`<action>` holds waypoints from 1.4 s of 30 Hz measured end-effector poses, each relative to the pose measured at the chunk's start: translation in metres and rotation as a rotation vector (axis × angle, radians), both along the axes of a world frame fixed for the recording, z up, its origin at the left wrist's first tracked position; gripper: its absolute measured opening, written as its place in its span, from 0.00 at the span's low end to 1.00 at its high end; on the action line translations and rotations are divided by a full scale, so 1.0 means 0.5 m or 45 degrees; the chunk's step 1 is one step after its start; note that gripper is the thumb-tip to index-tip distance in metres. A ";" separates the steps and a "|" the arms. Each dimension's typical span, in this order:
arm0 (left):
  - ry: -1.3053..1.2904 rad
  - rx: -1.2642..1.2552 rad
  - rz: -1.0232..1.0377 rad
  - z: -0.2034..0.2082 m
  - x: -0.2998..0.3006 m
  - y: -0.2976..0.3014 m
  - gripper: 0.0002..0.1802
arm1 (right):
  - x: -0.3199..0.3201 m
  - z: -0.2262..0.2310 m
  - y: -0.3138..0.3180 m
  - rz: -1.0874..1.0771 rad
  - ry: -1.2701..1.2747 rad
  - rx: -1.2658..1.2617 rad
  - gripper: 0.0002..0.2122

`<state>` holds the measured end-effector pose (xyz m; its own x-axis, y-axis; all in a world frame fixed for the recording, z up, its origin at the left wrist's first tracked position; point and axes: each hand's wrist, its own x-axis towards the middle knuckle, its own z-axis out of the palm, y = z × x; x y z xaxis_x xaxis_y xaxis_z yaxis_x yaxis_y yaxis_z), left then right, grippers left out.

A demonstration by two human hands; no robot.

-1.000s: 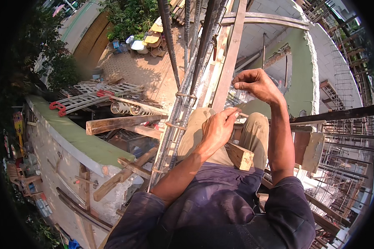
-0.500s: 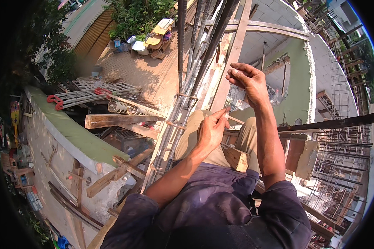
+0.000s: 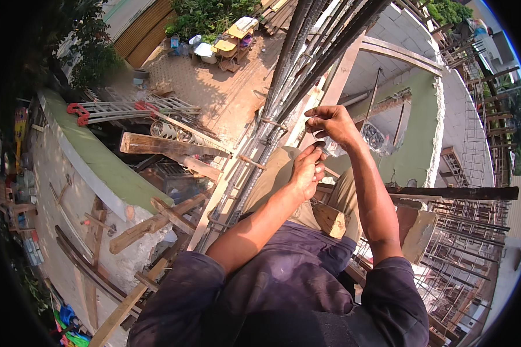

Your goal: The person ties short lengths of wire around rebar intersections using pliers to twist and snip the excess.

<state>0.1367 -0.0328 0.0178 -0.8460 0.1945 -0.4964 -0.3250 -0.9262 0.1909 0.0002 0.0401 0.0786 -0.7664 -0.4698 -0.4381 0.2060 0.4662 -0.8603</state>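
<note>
My left hand is closed, thumb and fingers pinched together just above my knee. Slightly higher and to its right, my right hand also has its fingertips pressed together. The two sets of fingertips are close but apart. Whatever they hold, if anything, is too small to make out. To the left of both hands runs a bundle of ribbed steel rebars, tied by thin metal stirrups; neither hand touches it. A cut wood block lies between my legs, below the hands.
A dark steel bar juts out to the right. Timber beams and a ladder with red ends are at left, near a green-topped wall. The paved ground lies far below. A broken green wall stands at right.
My hands have drawn closer together, the right one lowered and shifted left, the left one raised a little with its fingers curled tighter. The whole view has tilted slightly.
</note>
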 end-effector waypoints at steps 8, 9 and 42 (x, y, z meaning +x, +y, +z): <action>-0.366 0.005 0.313 -0.093 -0.020 0.027 0.03 | -0.035 -0.068 0.007 0.122 0.388 0.539 0.20; -0.353 -0.019 0.345 -0.090 -0.021 0.025 0.03 | -0.035 -0.060 0.008 0.087 0.432 0.525 0.19; -0.274 0.367 0.288 -0.088 -0.035 0.087 0.06 | 0.022 -0.092 -0.012 0.440 0.282 0.527 0.11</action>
<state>0.1191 0.0106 -0.0260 -0.7665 0.1722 -0.6187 -0.1114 -0.9844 -0.1360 0.0111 0.0341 0.0326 -0.6932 -0.5331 -0.4850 -0.1823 0.7808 -0.5975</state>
